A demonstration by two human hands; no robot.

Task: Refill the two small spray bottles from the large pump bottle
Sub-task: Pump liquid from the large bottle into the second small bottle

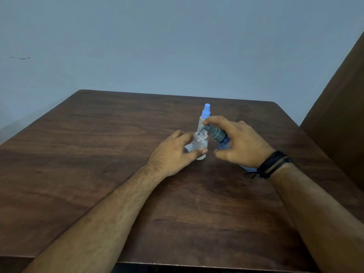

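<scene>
On the dark wooden counter (pixel 98 154), the left hand (pixel 173 152) sits furthest left, fingers and thumb curled round the lower body of a small clear spray bottle (pixel 200 143) that stands upright with its top off and its threaded neck open. That grip looks meant to keep the light bottle from tipping or sliding while liquid goes in. Something pale and rounded (pixel 187 149) shows beneath the left fingers, perhaps the removed spray top, but it is too hidden to tell. Just behind the open bottle stands the second small spray bottle (pixel 203 118), upright, its blue spray head still on; it is parked close by, out of the way, and by the look of it not yet opened for its turn. To the right, the large pump bottle (pixel 222 141) leans toward the open one, its grey pump spout (pixel 204 128) resting right over the open neck, so that whatever is pumped falls straight in. The right hand (pixel 238 142) wraps round this bottle, thumb low at the side and a finger lying on the pump head, ready to press or pressing; which one cannot be told. A black corded wristband (pixel 272 164) sits on the right wrist. The open bottle seems only partly filled, so I judge the first refill underway.
</scene>
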